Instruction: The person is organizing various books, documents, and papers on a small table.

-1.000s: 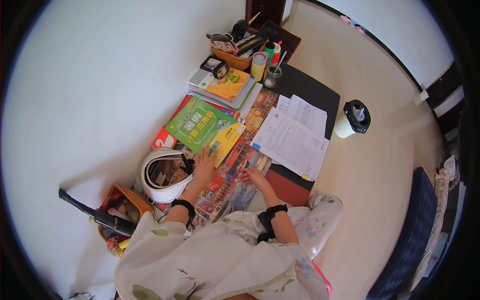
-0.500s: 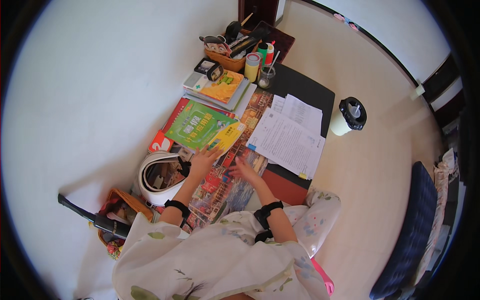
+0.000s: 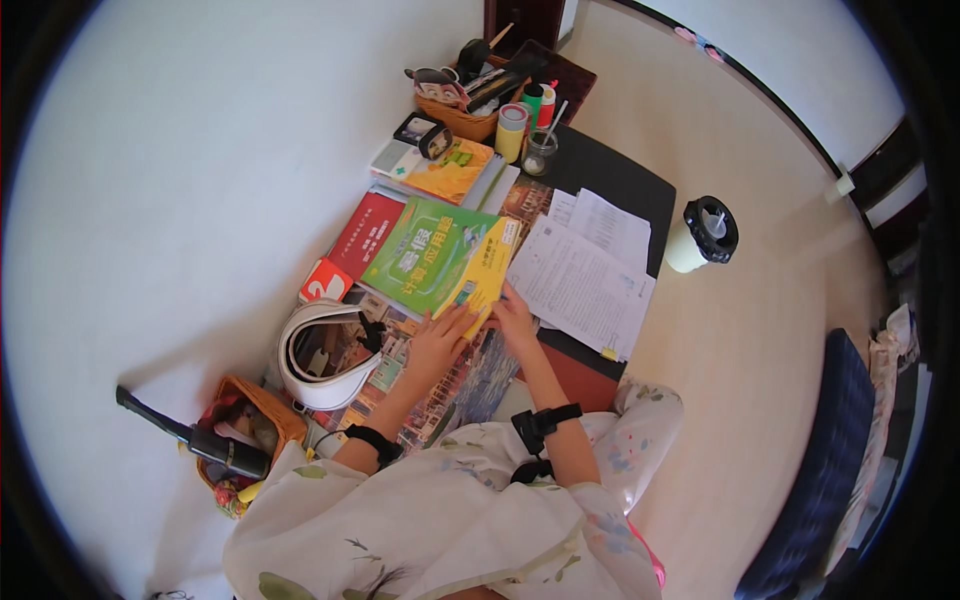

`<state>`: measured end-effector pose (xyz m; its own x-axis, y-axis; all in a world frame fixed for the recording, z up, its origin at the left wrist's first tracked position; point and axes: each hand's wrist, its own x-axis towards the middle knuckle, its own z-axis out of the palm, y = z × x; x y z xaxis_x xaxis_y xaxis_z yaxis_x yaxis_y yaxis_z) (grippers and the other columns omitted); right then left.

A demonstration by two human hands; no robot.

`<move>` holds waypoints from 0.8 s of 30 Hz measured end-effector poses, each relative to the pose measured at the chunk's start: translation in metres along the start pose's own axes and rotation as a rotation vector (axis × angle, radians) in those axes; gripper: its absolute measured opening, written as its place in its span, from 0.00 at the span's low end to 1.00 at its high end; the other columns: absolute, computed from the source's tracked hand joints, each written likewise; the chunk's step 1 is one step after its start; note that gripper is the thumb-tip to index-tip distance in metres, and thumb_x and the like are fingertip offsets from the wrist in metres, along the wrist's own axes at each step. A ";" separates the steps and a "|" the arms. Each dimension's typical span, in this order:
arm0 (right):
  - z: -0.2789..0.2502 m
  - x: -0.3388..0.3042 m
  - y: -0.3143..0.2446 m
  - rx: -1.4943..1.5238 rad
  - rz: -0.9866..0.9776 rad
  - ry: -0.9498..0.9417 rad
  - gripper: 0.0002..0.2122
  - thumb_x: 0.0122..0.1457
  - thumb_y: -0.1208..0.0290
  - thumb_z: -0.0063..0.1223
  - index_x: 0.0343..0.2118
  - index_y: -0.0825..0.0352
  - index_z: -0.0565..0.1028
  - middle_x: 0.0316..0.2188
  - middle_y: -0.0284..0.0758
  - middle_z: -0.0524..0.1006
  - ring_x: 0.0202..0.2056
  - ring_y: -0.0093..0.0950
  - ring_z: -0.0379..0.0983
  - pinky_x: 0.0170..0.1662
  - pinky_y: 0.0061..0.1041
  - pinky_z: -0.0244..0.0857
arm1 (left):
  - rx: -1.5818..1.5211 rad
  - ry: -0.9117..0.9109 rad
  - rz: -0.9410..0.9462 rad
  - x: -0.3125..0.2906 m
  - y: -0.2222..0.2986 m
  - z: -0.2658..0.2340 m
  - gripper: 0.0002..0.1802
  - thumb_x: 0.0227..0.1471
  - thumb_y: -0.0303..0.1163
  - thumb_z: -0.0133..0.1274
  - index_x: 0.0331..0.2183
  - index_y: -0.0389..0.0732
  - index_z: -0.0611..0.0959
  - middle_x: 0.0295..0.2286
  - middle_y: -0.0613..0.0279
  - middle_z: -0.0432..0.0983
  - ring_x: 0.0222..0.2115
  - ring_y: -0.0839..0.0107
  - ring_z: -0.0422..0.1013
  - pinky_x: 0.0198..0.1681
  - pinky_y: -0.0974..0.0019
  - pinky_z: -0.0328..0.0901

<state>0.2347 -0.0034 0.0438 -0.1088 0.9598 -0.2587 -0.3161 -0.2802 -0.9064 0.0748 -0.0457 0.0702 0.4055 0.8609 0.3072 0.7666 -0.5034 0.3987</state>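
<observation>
A green and yellow workbook [image 3: 432, 252] lies aslant on the table, partly over a red booklet [image 3: 367, 235]. My left hand [image 3: 440, 340] rests on the workbook's near yellow edge, fingers stretched out over the cover. At the near right corner, my right hand [image 3: 514, 318] grips the workbook's edge; some of its fingers are hidden. Just right of it are printed sheets [image 3: 580, 285], held by a yellow clip [image 3: 609, 353]. A white ring-shaped visor [image 3: 340, 395] stands left of my left forearm.
Stacked books [image 3: 435, 172] with a small black device [image 3: 424, 135] on top lie at the back. Behind them are a wicker basket [image 3: 465, 124], a yellow canister [image 3: 510, 132] and a glass jar [image 3: 538, 155]. A lidded cup [image 3: 700, 240] stands right; another basket [image 3: 285, 415] sits lower left.
The workbook has shifted right and toward me, baring more of the red booklet. My left hand has moved right with it. My right hand has come onto its near right corner.
</observation>
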 end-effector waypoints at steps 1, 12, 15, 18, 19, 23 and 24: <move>-0.007 -0.002 -0.003 0.020 -0.011 -0.010 0.24 0.53 0.78 0.38 0.55 0.62 0.52 0.31 0.37 0.72 0.28 0.24 0.71 0.28 0.20 0.69 | 0.000 0.000 -0.003 0.003 0.002 -0.002 0.27 0.39 0.30 0.53 0.46 0.51 0.68 0.46 0.65 0.62 0.47 0.61 0.59 0.47 0.51 0.56; -0.095 -0.062 -0.050 0.125 0.011 0.124 0.24 0.52 0.77 0.41 0.53 0.69 0.54 0.31 0.39 0.74 0.27 0.24 0.72 0.28 0.23 0.69 | 0.080 0.026 -0.339 0.012 -0.066 0.018 0.48 0.35 0.41 0.60 0.54 0.43 0.51 0.54 0.50 0.40 0.50 0.50 0.52 0.48 0.54 0.55; -0.113 -0.076 -0.071 0.138 -0.058 0.210 0.24 0.51 0.78 0.41 0.53 0.70 0.53 0.32 0.39 0.73 0.28 0.25 0.73 0.29 0.23 0.69 | 0.118 0.024 -0.346 0.010 -0.080 0.032 0.49 0.36 0.46 0.58 0.54 0.43 0.49 0.54 0.47 0.39 0.50 0.49 0.51 0.48 0.53 0.53; -0.121 -0.086 -0.090 0.167 -0.121 0.330 0.25 0.51 0.79 0.42 0.53 0.71 0.52 0.34 0.40 0.73 0.30 0.26 0.73 0.32 0.23 0.69 | 0.113 -0.035 -0.402 0.008 -0.089 0.042 0.48 0.37 0.48 0.56 0.54 0.43 0.50 0.54 0.47 0.39 0.51 0.50 0.50 0.49 0.52 0.51; -0.127 -0.090 -0.094 0.163 -0.167 0.407 0.25 0.51 0.79 0.41 0.53 0.71 0.52 0.34 0.40 0.72 0.30 0.26 0.73 0.32 0.23 0.69 | 0.110 -0.036 -0.401 0.008 -0.091 0.046 0.48 0.37 0.48 0.56 0.54 0.43 0.50 0.54 0.47 0.39 0.51 0.50 0.50 0.49 0.52 0.51; -0.143 -0.094 -0.107 0.295 -0.346 0.508 0.25 0.52 0.79 0.40 0.54 0.70 0.49 0.38 0.40 0.71 0.34 0.27 0.72 0.37 0.23 0.67 | 0.202 -0.073 -0.443 0.003 -0.104 0.065 0.45 0.39 0.52 0.53 0.53 0.43 0.53 0.53 0.46 0.43 0.51 0.51 0.50 0.49 0.53 0.51; -0.147 -0.092 -0.108 0.345 -0.378 0.516 0.25 0.52 0.80 0.39 0.54 0.69 0.50 0.38 0.39 0.70 0.36 0.27 0.71 0.39 0.23 0.67 | 0.255 -0.072 -0.427 0.003 -0.104 0.067 0.43 0.39 0.53 0.52 0.53 0.43 0.55 0.52 0.46 0.44 0.51 0.52 0.51 0.49 0.53 0.52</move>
<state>0.4173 -0.0593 0.1163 0.4984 0.8538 -0.1502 -0.5328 0.1650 -0.8300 0.0295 0.0144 -0.0289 0.0554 0.9936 0.0988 0.9653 -0.0786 0.2492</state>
